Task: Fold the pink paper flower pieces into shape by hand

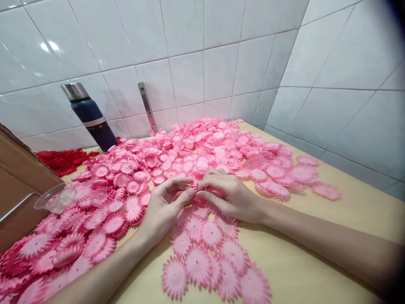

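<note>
My left hand (165,207) and my right hand (230,195) meet fingertip to fingertip over the middle of the table. Between them a small pink fabric flower piece (195,186) is pinched, mostly covered by the fingers. Both hands are closed, thumb against fingers. Below them several flat, round pink flower pieces (198,262) with fringed edges and a small centre hole lie overlapping on the table. A large heap of similar pink pieces (218,145) spreads behind my hands, and more pieces (98,241) lie along the left beside my left forearm.
A dark blue bottle (90,116) with a metal cap stands at the back left. Near it lies a pile of red pieces (65,161). A cardboard box (22,185) and a clear plastic cup (55,198) are at the left. White tiled walls (186,33) border the yellowish table (316,236).
</note>
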Available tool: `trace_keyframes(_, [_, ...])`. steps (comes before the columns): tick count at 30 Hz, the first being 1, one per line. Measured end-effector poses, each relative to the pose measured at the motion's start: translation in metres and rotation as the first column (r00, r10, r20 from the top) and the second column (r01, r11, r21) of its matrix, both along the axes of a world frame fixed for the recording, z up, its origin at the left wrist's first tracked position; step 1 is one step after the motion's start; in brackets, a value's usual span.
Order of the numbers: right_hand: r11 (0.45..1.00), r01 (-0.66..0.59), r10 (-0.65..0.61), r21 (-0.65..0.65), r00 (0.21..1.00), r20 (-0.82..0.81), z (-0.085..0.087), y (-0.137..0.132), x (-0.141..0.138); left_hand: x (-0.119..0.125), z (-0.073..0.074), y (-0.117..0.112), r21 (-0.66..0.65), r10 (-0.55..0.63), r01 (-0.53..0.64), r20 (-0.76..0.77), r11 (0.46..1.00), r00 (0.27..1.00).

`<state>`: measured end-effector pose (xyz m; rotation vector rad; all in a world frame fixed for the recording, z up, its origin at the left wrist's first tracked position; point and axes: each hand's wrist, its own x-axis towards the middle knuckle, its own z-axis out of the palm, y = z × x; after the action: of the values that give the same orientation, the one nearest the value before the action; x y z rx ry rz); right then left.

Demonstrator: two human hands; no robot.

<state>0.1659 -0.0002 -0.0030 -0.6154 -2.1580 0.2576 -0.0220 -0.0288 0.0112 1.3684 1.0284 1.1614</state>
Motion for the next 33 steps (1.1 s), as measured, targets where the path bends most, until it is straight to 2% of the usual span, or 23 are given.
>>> trace_keyframes(4, [0.998, -0.023, 0.022, -0.054, 1.0, -0.008, 0.002, -0.002, 0.0, 0.001, 0.001, 0.0, -0.008, 0.016, -0.016, 0.0, 1.0, 1.0])
trace_keyframes(9, [0.994, 0.007, -0.009, -0.11, 1.0, -0.015, 0.003, -0.003, 0.0, 0.001, -0.001, 0.002, 0.029, 0.031, -0.031, -0.023, 0.999, 0.999])
trace_keyframes(13, [0.989, 0.122, -0.128, -0.088, 0.99, -0.061, 0.003, -0.002, 0.0, 0.001, -0.004, 0.002, 0.082, 0.042, -0.039, -0.037, 0.996, 0.998])
trace_keyframes(16, [0.956, 0.239, -0.266, -0.172, 0.952, -0.152, 0.004, -0.002, -0.001, 0.001, -0.005, 0.002, 0.061, 0.036, -0.036, 0.001, 0.997, 0.999])
trace_keyframes(21, [0.951, 0.241, -0.273, -0.195, 0.949, -0.159, 0.004, 0.0, -0.001, 0.001, -0.006, 0.003, 0.028, 0.038, -0.039, 0.047, 0.999, 0.998])
trace_keyframes(23, [0.904, 0.326, -0.392, -0.277, 0.891, -0.229, 0.002, 0.005, 0.002, 0.0, -0.006, 0.003, 0.056, 0.062, -0.063, 0.033, 0.996, 0.998])
trace_keyframes(25, [0.832, 0.408, -0.528, -0.376, 0.789, -0.314, 0.0, 0.01, 0.005, 0.0, -0.006, 0.004, 0.061, 0.081, -0.083, 0.04, 0.995, 0.996])
trace_keyframes(27, [0.802, 0.44, -0.581, -0.404, 0.732, -0.356, 0.0, 0.012, 0.007, 0.0, -0.007, 0.004, 0.035, 0.095, -0.098, 0.061, 0.995, 0.994])
trace_keyframes(28, [0.809, 0.44, -0.574, -0.391, 0.734, -0.362, 0.0, 0.012, 0.007, 0.0, -0.007, 0.004, 0.025, 0.103, -0.105, 0.066, 0.994, 0.993])
trace_keyframes(30, [0.855, 0.417, -0.508, -0.307, 0.792, -0.338, 0.002, 0.008, 0.005, 0.0, -0.007, 0.004, 0.035, 0.108, -0.109, 0.05, 0.993, 0.993])
trace_keyframes(33, [0.958, 0.275, -0.285, -0.077, 0.939, -0.191, 0.003, 0.001, 0.001, 0.0, -0.006, 0.003, 0.085, 0.073, -0.073, 0.004, 0.994, 0.997])
